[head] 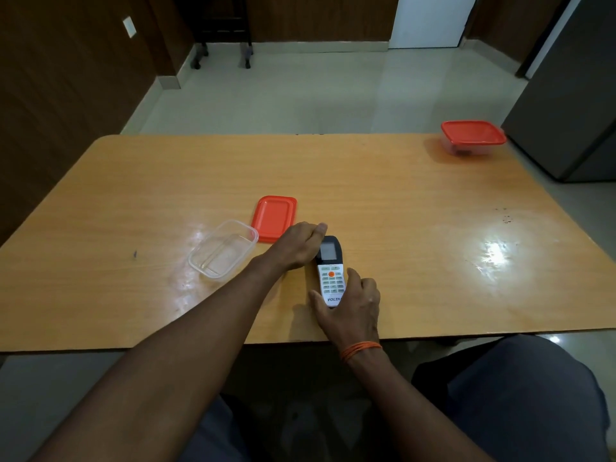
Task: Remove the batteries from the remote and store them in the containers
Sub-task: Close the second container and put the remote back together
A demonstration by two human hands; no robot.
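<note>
A white and black remote (330, 268) lies face up near the front middle of the wooden table (400, 201). My right hand (353, 308) curls around its lower end, thumb on the left side and fingers on the right. My left hand (296, 245) rests against the remote's upper left side, by the dark screen part. An open clear container (223, 250) stands just left of my left hand. Its red lid (274, 217) lies flat beside it, behind my left hand. No batteries are visible.
A second clear container with a red lid on it (473, 137) stands at the table's far right corner. A grey cabinet (573, 95) rises beyond that corner. My knees are below the table's front edge.
</note>
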